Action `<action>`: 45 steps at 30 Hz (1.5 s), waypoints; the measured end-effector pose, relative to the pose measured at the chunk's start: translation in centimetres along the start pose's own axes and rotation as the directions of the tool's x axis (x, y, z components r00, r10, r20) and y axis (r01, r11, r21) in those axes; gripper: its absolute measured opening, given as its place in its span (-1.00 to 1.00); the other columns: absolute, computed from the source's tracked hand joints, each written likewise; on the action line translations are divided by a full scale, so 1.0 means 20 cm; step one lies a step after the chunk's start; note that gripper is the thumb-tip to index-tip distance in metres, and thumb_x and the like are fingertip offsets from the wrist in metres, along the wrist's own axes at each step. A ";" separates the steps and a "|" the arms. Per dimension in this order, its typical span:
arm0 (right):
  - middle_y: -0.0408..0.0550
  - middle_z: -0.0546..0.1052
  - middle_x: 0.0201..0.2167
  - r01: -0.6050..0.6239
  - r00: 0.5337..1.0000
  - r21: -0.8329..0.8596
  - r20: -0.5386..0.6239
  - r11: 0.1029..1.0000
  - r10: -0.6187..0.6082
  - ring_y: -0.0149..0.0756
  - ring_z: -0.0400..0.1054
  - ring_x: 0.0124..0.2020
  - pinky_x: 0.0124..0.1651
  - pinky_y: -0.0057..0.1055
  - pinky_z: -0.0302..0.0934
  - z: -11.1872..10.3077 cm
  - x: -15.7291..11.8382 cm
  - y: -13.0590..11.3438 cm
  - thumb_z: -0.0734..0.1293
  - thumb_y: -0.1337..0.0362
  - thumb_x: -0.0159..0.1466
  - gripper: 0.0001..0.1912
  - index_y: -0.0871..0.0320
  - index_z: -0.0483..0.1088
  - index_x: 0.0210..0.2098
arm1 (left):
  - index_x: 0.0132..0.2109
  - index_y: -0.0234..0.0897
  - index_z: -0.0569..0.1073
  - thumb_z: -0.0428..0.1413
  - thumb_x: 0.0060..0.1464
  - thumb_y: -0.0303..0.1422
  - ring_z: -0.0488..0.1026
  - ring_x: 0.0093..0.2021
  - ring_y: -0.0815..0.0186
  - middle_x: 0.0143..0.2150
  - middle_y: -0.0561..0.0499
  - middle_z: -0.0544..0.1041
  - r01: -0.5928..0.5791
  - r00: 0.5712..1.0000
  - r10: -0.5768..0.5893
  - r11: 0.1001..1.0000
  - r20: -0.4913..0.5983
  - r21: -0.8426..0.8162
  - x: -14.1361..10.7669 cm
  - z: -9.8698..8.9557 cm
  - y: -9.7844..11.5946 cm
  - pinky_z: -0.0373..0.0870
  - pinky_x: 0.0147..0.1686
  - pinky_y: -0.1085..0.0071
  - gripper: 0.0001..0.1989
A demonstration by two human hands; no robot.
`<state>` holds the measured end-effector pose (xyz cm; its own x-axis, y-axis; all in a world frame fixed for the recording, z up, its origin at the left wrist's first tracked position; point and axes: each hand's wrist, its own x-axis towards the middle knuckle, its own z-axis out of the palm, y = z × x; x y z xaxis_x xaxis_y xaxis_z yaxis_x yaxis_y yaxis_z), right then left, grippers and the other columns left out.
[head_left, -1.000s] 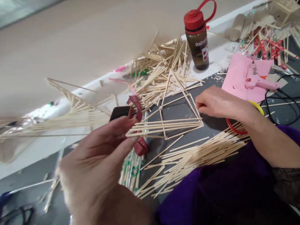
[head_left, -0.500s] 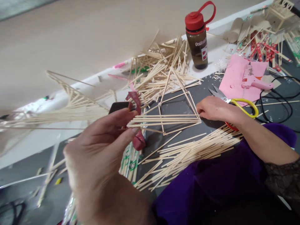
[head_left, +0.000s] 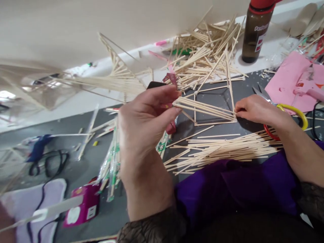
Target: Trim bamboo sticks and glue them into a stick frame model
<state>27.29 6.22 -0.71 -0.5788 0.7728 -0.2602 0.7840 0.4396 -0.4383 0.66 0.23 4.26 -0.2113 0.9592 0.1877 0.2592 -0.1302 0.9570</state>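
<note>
A frame of thin wooden sticks (head_left: 207, 108) stretches between my two hands above the dark table. My left hand (head_left: 152, 114) pinches its near-left end, where several sticks meet side by side. At the right corner of the frame, my right hand (head_left: 249, 108) has its fingers closed on the stick joint. Behind it the frame rises to a pointed top. Loose sticks (head_left: 222, 148) lie in a pile below the frame. Scissors (head_left: 291, 109) with yellow and red handles rest beside my right hand, partly under the wrist.
A heap of joined sticks (head_left: 199, 57) stands at the back, left of a dark bottle (head_left: 257, 33). Pink sheet (head_left: 285, 79) bears a glue gun (head_left: 310, 84) at right. Wrapped sticks (head_left: 113, 162), a magenta packet (head_left: 88, 202) and black cables (head_left: 54, 163) lie left.
The view has shifted left, bringing the magenta packet and cables into sight. The left end of the frame is raised relative to its right end. Both hands keep their hold.
</note>
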 end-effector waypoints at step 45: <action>0.05 0.65 -0.24 -0.072 0.994 -0.045 0.083 0.996 0.076 -0.23 0.46 -0.29 -0.39 -0.37 -0.03 0.04 0.04 -0.05 0.24 0.32 0.29 -0.74 0.15 0.59 -0.23 | -0.08 -0.16 0.62 0.36 -0.19 -0.43 0.58 -0.35 0.33 -0.14 -0.03 0.68 0.129 0.991 -0.122 0.982 -0.060 0.141 0.00 -0.03 -0.01 0.48 -0.54 0.52 -0.57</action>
<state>25.77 6.07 -1.22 -0.5341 0.7635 -0.3630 0.8332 0.4027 -0.3789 0.03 0.03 4.13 -0.2975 0.9511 0.0828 0.3602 0.0315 0.9323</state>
